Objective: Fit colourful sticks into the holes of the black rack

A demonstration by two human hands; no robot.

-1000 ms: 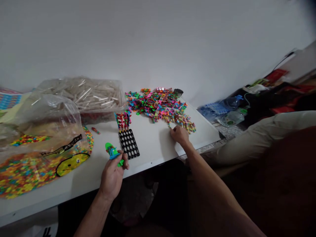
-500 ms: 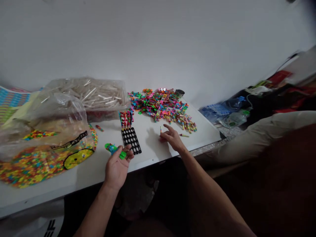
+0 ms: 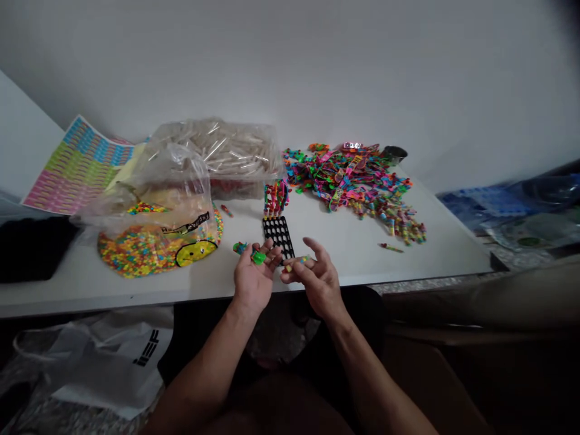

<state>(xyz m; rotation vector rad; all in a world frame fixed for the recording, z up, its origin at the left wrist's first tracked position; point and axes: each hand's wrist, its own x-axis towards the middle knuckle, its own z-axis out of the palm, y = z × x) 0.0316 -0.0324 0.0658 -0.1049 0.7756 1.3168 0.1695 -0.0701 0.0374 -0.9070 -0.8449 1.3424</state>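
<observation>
My left hand (image 3: 254,281), palm up, holds a small green and blue plastic toy piece (image 3: 258,257) between thumb and fingers. Close beside it, my right hand (image 3: 321,283) pinches a short tube with a yellow, printed wrap (image 3: 294,264). Just beyond both hands lies a black tray with rows of oval holes (image 3: 281,238); several red and pink toy pieces (image 3: 275,198) stand at its far end. A heap of brightly coloured plastic pieces (image 3: 344,175) is farther back, with a pile of small wrapped tubes (image 3: 403,220) at its near right side.
On the left sits a clear bag of small colourful candies (image 3: 140,248), before a box of clear thin tubes (image 3: 226,148). Printed sticker sheets (image 3: 81,166) lean behind. Loose tubes (image 3: 390,248) lie on the white table (image 3: 335,266). A dark cup (image 3: 393,154) lies behind the heap.
My right hand has picked up a tube from the table and brought it left, close to my left hand. The left hand still holds the green piece. The view has turned left.
</observation>
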